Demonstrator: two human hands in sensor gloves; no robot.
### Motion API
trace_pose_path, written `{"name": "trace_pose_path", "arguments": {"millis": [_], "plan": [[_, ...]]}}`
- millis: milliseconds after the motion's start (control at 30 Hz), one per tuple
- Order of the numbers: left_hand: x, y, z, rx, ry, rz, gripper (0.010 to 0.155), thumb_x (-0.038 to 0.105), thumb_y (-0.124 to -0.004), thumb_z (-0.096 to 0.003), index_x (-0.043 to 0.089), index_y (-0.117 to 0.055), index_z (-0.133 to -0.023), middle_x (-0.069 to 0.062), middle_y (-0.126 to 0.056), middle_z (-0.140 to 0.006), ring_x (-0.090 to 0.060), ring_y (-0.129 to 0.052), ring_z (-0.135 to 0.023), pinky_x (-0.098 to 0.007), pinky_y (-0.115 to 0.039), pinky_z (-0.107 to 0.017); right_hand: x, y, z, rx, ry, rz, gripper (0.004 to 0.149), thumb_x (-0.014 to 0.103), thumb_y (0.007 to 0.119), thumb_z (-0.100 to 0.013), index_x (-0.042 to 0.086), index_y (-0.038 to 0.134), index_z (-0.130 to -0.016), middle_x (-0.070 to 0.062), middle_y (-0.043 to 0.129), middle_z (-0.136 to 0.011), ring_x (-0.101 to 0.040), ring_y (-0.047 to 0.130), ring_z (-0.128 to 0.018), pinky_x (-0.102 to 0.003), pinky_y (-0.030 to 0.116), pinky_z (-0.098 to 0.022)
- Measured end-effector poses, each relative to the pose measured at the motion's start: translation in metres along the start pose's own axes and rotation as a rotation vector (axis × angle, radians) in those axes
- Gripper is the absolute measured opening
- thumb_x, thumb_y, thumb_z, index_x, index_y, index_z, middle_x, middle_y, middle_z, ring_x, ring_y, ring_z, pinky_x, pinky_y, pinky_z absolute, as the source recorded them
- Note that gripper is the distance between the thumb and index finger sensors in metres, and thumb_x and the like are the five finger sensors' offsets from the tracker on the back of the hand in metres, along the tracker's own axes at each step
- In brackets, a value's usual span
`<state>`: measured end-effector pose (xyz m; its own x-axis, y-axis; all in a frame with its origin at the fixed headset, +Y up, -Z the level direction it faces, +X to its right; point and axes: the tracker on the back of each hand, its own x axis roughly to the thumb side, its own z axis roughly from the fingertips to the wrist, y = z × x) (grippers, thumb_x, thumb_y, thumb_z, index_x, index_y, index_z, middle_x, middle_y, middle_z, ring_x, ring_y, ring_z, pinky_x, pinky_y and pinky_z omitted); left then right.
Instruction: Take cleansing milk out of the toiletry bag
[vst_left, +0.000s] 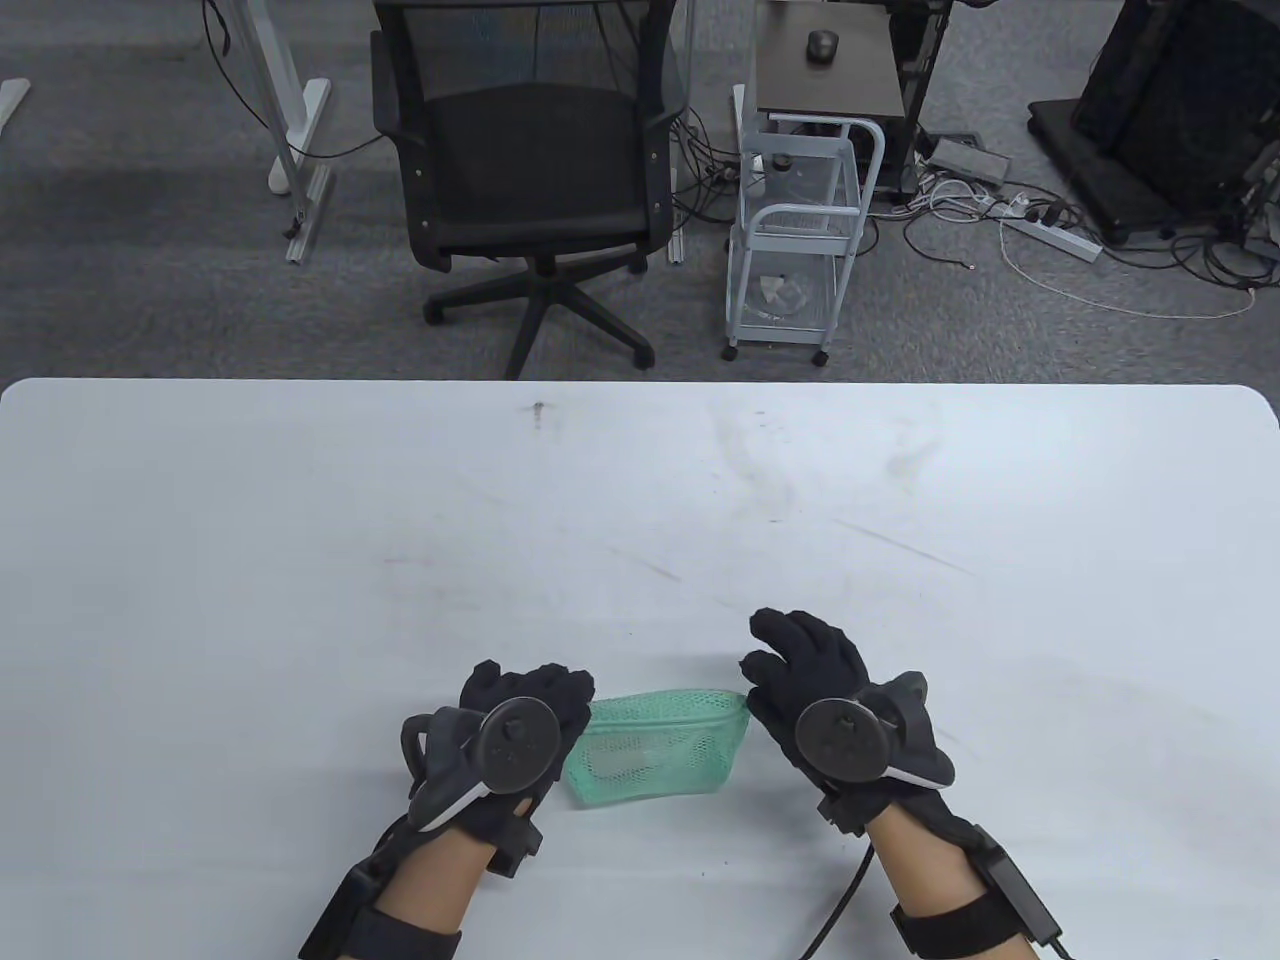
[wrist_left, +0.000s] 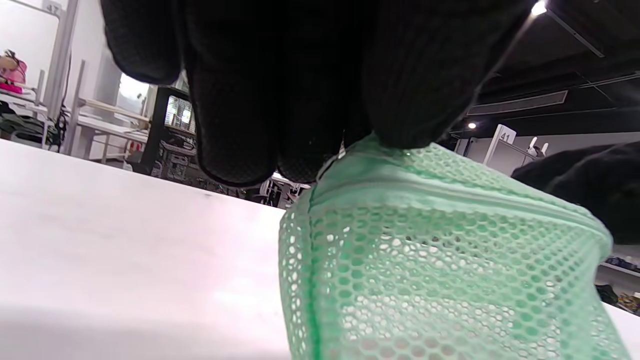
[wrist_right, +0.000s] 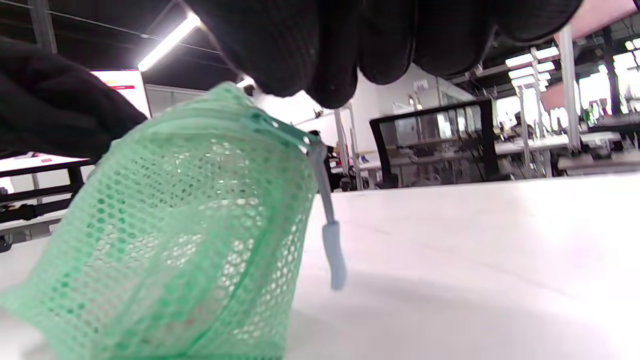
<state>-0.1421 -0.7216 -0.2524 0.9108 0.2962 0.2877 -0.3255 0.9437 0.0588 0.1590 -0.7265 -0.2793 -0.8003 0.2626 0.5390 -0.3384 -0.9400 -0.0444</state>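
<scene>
Toiletry bag (vst_left: 660, 745) (green mesh, a pale shape inside) stands on the table (vst_left: 640, 520) between both hands; left hand (vst_left: 520, 730) pinches its end, right hand (vst_left: 810, 690) hovers with fingers spread, holding nothing.

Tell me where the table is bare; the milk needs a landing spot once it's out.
Bare table beyond the bag, toward the chair, and out to both sides. Crowded only at the near edge, where the left hand and right hand flank the bag.
</scene>
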Motion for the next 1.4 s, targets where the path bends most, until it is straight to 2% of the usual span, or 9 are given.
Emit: {"name": "trace_pose_path", "arguments": {"millis": [133, 267, 467, 967, 1167, 1400], "plan": [[0.001, -0.002, 0.0, -0.04, -0.01, 0.023, 0.043, 0.041, -0.092, -0.0475, 0.026, -0.094, -0.088, -0.008, -0.102, -0.092, -0.038, -0.105, -0.075, -0.064, -0.067, -0.07, -0.016, 0.005, -0.002, 0.089, 0.098, -0.054, 0.045, 0.024, 0.088, -0.054, 0.002, 0.083, -0.093, -0.031, 0.064, -0.113, -0.066, 0.066, -0.092, -0.074, 0.057, -0.065], [0.003, -0.003, 0.0, -0.073, -0.013, 0.029, 0.042, 0.042, -0.091, -0.0477, 0.025, -0.095, -0.086, -0.009, -0.102, -0.091, -0.039, -0.105, -0.074, -0.065, -0.067, -0.069, -0.027, 0.01, -0.003, 0.153, 0.138, -0.099, 0.046, 0.023, 0.088, -0.053, 0.002, 0.083, -0.094, -0.031, 0.064, -0.113, -0.067, 0.065, -0.092, -0.075, 0.057, -0.065], [0.005, -0.009, -0.001, -0.119, -0.007, -0.002, 0.043, 0.041, -0.092, -0.0475, 0.025, -0.095, -0.087, -0.009, -0.102, -0.091, -0.039, -0.106, -0.073, -0.064, -0.068, -0.069, -0.027, 0.018, -0.006, 0.271, 0.095, -0.174, 0.052, 0.025, 0.092, -0.051, 0.003, 0.081, -0.097, -0.03, 0.064, -0.113, -0.067, 0.067, -0.092, -0.075, 0.058, -0.064], [0.007, -0.009, 0.0, -0.053, 0.02, -0.026, 0.04, 0.039, -0.093, -0.0469, 0.022, -0.098, -0.083, -0.009, -0.106, -0.086, -0.039, -0.108, -0.069, -0.064, -0.07, -0.067, -0.021, 0.02, -0.007, 0.404, 0.053, -0.247, 0.058, 0.025, 0.095, -0.049, 0.003, 0.078, -0.1, -0.029, 0.065, -0.113, -0.067, 0.067, -0.092, -0.075, 0.057, -0.064], [0.007, -0.008, 0.001, -0.022, 0.036, -0.023, 0.04, 0.038, -0.093, -0.0468, 0.021, -0.098, -0.082, -0.009, -0.106, -0.085, -0.038, -0.109, -0.067, -0.064, -0.071, -0.067, -0.015, 0.02, -0.007, 0.369, -0.001, -0.255, 0.061, 0.026, 0.095, -0.049, 0.003, 0.075, -0.102, -0.03, 0.064, -0.114, -0.067, 0.067, -0.092, -0.075, 0.057, -0.064], [0.007, -0.003, 0.003, 0.081, 0.024, 0.009, 0.039, 0.038, -0.093, -0.047, 0.023, -0.097, -0.083, -0.008, -0.106, -0.085, -0.037, -0.109, -0.067, -0.063, -0.072, -0.067, -0.009, 0.017, -0.006, 0.228, -0.044, -0.22, 0.055, 0.024, 0.093, -0.05, 0.003, 0.078, -0.099, -0.03, 0.067, -0.112, -0.066, 0.07, -0.091, -0.075, 0.059, -0.063]]}}
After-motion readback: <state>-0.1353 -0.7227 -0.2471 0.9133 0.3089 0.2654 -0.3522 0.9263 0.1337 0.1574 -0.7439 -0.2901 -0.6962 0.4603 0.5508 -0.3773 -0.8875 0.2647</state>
